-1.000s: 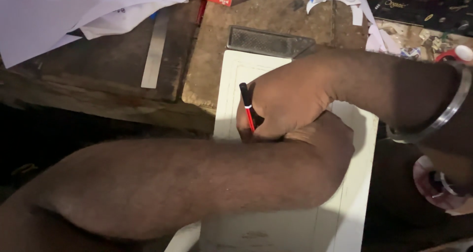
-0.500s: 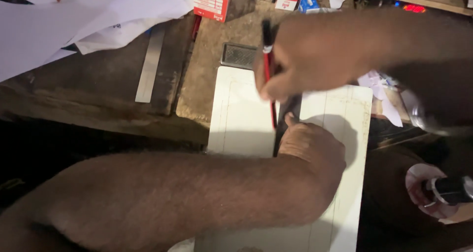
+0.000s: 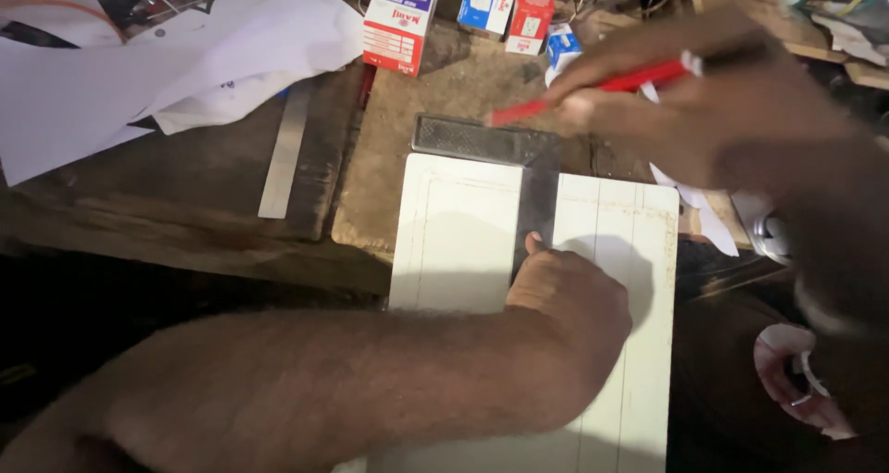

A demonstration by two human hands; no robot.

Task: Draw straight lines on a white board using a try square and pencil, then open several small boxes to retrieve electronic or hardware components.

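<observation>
Red and thin, the pencil (image 3: 593, 89) is pinched in the right hand (image 3: 713, 112), which hangs above the far edge of the white board (image 3: 463, 242), tip pointing left and a little toward the person. The left hand (image 3: 569, 302) is closed flat on the dark blade of the try square (image 3: 535, 205), pressing it onto the board. That blade runs straight away from the person, its stock (image 3: 482, 140) lying crosswise at the board's far end. The left hand is on the board, the right one off it. Small cartons (image 3: 400, 19) stand farther back on the counter (image 3: 213, 205).
</observation>
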